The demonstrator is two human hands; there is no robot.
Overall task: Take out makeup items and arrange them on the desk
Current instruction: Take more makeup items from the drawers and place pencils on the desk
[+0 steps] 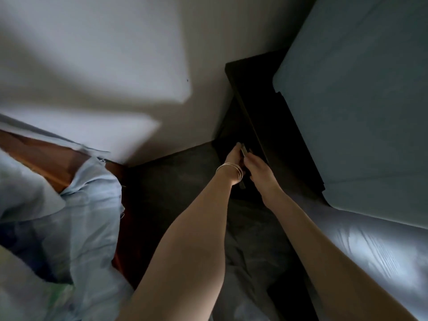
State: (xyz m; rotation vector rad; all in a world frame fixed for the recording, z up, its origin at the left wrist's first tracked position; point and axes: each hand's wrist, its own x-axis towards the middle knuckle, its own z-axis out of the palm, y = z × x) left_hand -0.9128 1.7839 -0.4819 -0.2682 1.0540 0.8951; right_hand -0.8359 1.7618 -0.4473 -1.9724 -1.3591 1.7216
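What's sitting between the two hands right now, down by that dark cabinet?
In the head view, a thin flat dark item stands between the left hand and right hand; both seem to touch it. Too dark to identify it.

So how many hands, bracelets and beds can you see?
Hands: 2, left and right, both reaching into the dark gap
Bracelets: thin bangles on the left wrist, too blurred to count
Beds: 1
Total: 3, bangles left out
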